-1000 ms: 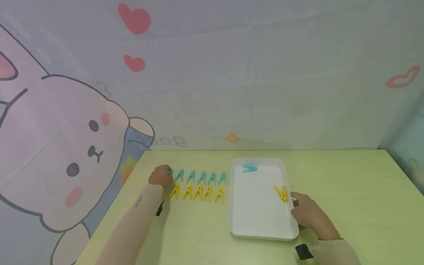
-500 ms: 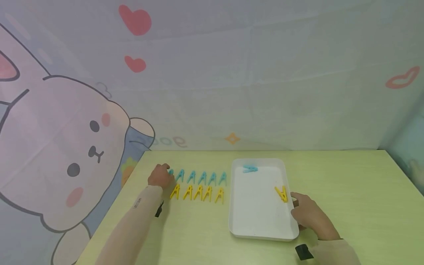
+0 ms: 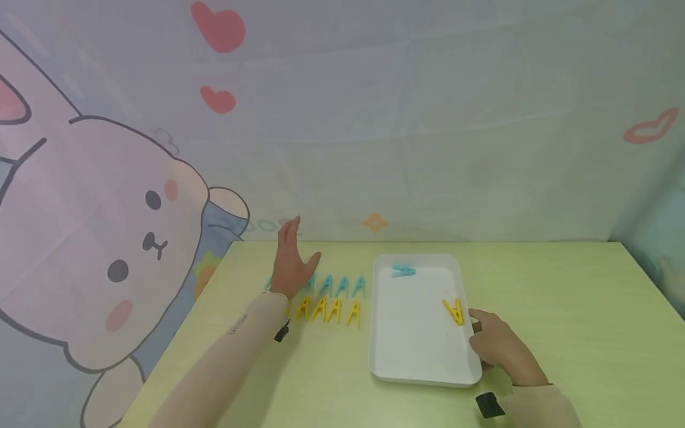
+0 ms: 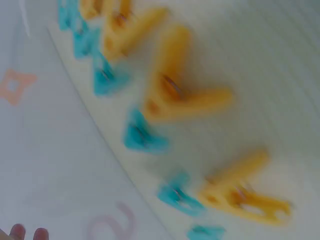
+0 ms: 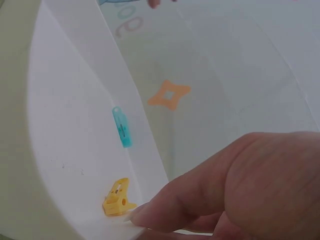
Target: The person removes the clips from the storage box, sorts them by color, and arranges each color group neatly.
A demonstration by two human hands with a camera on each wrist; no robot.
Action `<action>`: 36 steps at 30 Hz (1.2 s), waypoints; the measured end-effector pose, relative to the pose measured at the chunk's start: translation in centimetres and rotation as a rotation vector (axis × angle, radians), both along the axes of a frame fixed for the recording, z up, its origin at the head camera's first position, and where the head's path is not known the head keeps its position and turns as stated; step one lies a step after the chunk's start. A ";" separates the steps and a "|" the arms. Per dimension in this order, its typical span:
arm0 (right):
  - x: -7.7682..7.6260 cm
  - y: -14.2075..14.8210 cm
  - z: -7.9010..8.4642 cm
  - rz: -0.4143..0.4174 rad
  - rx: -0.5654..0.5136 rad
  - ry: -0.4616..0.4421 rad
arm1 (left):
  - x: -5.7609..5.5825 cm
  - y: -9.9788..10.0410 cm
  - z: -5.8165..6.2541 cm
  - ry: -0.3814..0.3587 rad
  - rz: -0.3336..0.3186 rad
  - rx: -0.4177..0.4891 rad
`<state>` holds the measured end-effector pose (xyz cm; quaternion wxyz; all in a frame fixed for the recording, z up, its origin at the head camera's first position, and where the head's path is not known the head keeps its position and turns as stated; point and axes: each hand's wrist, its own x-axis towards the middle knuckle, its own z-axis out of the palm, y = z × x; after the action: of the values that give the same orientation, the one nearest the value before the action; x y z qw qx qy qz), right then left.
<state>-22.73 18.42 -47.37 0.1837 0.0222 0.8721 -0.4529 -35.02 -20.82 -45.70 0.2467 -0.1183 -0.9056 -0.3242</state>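
Observation:
My left hand (image 3: 289,273) is raised over the left part of a row of blue clothespins (image 3: 343,286), its fingers straight, thumb spread, holding nothing. It partly covers the leftmost blue ones. Nearer the person runs a row of yellow clothespins (image 3: 334,311); its left end is partly behind the wrist. The left wrist view is blurred, with two fingertips (image 4: 40,234) in its lower corner. On the right, my right hand (image 3: 497,340) pinches the right rim of a white tray (image 3: 417,345). Inside the tray lie a blue clothespin (image 5: 122,127) at the far end and a yellow clothespin (image 5: 118,197) beside the right thumb.
Everything stands on a light green table (image 3: 562,297). A fabric backdrop (image 3: 428,148) with a printed rabbit (image 3: 96,238) and hearts hangs behind the table's far edge. The tray stands right of the clothespin rows.
My left hand has come away from the leftmost blue clothespin, moved right and risen, its fingers straightening. The right hand and the tray have stayed in place.

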 end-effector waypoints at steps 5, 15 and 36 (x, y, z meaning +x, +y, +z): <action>0.1 0.0 0.3 0.001 0.004 -0.004 | 0.8 4.4 1.0 0.077 -0.151 0.112; 0.1 0.1 0.3 -0.001 0.031 -0.001 | 3.0 14.4 2.0 -0.021 -0.379 0.105; 0.5 0.0 0.6 0.034 -0.018 0.037 | 5.1 24.1 -1.3 -0.424 -0.554 -0.530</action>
<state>-22.19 18.38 -46.80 0.1753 -0.0025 0.8716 -0.4578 -29.91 3.28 -47.04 -0.0796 -0.3469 -0.9221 -0.1515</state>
